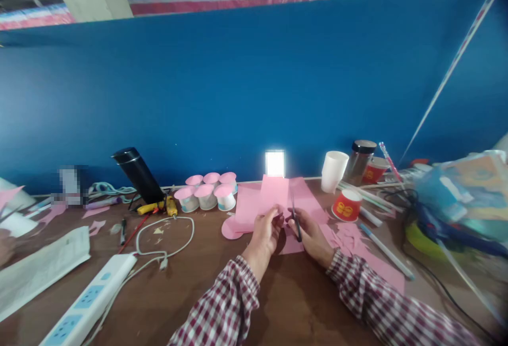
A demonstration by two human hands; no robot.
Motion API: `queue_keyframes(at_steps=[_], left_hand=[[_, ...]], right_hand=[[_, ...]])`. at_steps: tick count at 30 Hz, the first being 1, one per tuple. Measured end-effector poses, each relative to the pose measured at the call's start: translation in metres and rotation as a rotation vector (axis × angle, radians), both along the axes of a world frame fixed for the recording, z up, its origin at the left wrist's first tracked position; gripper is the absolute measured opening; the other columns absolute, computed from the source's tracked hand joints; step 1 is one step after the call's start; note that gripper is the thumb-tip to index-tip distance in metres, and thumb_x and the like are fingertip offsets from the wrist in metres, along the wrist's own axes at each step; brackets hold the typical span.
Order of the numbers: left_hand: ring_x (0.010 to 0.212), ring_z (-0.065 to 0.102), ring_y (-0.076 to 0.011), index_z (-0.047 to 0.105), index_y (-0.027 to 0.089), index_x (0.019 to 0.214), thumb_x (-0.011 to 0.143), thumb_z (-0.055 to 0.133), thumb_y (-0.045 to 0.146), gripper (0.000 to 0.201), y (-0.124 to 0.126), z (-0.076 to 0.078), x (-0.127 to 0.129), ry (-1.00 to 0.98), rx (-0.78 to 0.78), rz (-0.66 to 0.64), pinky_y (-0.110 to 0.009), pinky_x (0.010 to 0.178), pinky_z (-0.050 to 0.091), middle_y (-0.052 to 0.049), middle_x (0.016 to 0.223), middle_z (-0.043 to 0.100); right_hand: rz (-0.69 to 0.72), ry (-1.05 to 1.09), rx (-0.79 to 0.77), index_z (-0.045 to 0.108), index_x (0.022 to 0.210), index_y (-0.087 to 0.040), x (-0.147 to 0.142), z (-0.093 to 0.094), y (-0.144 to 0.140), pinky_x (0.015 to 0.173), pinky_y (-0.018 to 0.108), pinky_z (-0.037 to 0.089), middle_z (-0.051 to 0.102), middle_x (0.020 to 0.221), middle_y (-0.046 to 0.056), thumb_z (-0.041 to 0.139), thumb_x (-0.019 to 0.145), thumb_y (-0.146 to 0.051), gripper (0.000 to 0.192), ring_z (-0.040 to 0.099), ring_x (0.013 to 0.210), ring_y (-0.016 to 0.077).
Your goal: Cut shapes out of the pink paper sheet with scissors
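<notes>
My left hand (266, 231) pinches the lower edge of an upright piece of pink paper (274, 192) at the middle of the brown table (190, 293). Beside it, my right hand (309, 235) grips black scissors (294, 218) whose blades point up into the paper. More pink sheets (250, 206) lie flat under and behind the hands. Pink offcuts (349, 237) are scattered just right of my right hand. Both sleeves are red and white check.
Several pink-topped cups (208, 193) stand left of the paper. A white cup (333, 170), a dark jar (359, 161) and red cups (346, 206) stand to the right. A white power strip (85, 303) and cable (166, 240) lie front left. Pens and clutter fill the right edge.
</notes>
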State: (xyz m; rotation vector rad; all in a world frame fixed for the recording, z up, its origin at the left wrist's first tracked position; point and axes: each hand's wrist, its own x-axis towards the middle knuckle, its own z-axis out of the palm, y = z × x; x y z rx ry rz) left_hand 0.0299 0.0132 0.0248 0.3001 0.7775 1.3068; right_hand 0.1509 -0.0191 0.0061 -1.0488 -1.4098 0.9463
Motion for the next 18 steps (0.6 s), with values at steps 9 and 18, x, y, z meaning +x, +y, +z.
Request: queue_keyframes(at_steps=[9,18], left_hand=[[0.063,0.063,-0.0123,0.066,0.009,0.069,0.058,0.081,0.016,0.020,-0.004,-0.019,-0.001,-0.071,0.015,-0.038,-0.022,0.061,0.051,-0.005,0.066,0.067],[0.067,0.066,-0.0153,0.068,0.007,0.072,0.059,0.081,0.019,0.023,-0.007,-0.020,0.000,-0.095,0.031,-0.054,-0.026,0.072,0.053,-0.007,0.070,0.069]], right_hand=[[0.019,-0.015,-0.030,0.052,0.121,-0.020,0.003,-0.007,-0.004,0.078,0.034,0.051,0.063,0.095,0.007,0.056,0.086,-0.046,0.044,0.060,0.086,0.0199],[0.071,-0.027,0.011,0.054,0.119,-0.021,0.002,-0.007,-0.005,0.084,0.036,0.050,0.064,0.102,0.008,0.055,0.088,-0.044,0.039,0.061,0.092,0.0213]])
